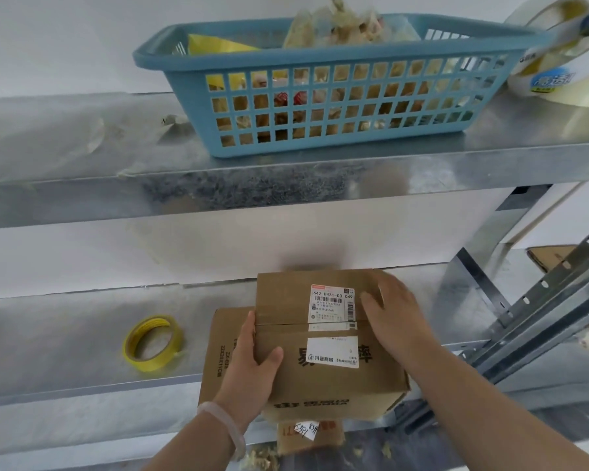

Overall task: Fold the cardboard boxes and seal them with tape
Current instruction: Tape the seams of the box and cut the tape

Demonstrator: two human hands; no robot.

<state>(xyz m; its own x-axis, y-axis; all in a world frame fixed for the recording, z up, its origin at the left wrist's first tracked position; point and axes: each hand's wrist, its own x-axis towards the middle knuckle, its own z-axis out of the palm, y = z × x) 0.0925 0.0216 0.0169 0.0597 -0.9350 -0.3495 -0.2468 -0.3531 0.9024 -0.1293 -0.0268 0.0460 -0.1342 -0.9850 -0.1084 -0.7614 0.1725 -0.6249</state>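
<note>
The brown labelled cardboard box (323,379) sits on the grey metal shelf (65,334). The left hand (252,365) grips its nine o'clock edge; the right hand (395,317) lies flat on top. The yellow tape roll (152,345) lies at nine o'clock, nearer the left.

You are standing at a packing and storage station, the kind that sends out parcels. Galvanised steel shelving faces you against a plain white wall (48,35), with an upper shelf (82,137), a lower shelf (65,334) and a slotted upright (538,294) at your right. The cardboard box (320,379) before you bears a printed shipping label (332,302) with a barcode. A roll of yellow tape (152,345) sits on the lower shelf. Rolls of clear tape (565,79) stand on the upper shelf beside a blue plastic basket (337,107) of bagged goods.
</note>
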